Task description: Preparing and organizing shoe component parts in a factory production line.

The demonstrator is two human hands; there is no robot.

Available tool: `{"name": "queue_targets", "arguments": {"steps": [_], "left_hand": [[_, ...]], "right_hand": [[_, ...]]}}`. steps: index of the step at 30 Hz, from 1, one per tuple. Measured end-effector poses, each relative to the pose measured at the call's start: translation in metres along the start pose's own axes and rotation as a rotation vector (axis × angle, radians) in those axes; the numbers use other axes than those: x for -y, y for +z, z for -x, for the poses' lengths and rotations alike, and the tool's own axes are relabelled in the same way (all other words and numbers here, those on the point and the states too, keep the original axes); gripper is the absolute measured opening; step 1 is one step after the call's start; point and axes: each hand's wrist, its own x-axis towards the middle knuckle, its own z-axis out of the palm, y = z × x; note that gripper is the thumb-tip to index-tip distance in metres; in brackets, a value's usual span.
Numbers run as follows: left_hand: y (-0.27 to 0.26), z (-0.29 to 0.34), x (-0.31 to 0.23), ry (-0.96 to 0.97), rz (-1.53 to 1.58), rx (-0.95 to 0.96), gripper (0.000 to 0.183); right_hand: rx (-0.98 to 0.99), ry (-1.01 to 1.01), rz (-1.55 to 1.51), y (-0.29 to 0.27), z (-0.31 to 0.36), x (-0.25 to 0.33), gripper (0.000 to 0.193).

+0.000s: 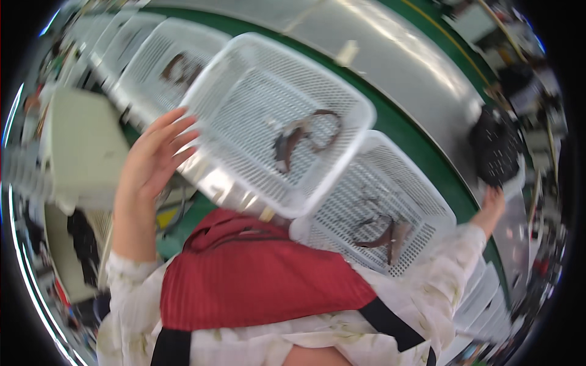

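My left hand (160,151) is raised with its fingers apart and nothing in it, just left of a white slotted plastic basket (210,79). Inside that basket lies a small dark brown piece (292,146) with a curved loop, blurred. At the far right my right arm is stretched out, and the fingers of my right hand (492,198) are closed on the lower end of a black bundle with white flecks (495,146). What kind of thing the bundle is, I cannot make out.
A second white basket (439,204) with brown and dark pieces (390,238) stands nearer on the right. More baskets (143,67) line up at the far left. A metal work surface (390,43) with a green strip runs behind them. A pale green box-shaped unit (85,140) stands left.
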Motion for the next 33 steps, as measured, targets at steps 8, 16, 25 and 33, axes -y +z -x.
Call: {"name": "queue_targets", "arguments": {"steps": [8, 16, 25, 33], "left_hand": [[-0.042, 0.041, 0.052, -0.101, 0.028, -0.125, 0.03], [-0.108, 0.091, 0.086, -0.031, -0.099, -0.092, 0.024], [-0.205, 0.163, 0.124, 0.186, -0.368, -0.254, 0.027], [-0.303, 0.236, 0.142, 0.289, -0.435, -0.454, 0.034]], "right_hand": [[0.152, -0.008, -0.013, 0.058, 0.171, -0.011, 0.033], [0.642, -0.031, 0.096, 0.13, 0.368, -0.03, 0.038], [1.019, 0.039, 0.466, 0.211, 0.592, -0.112, 0.033], [1.835, -0.102, 0.83, 0.231, 0.809, -0.186, 0.027]]}}
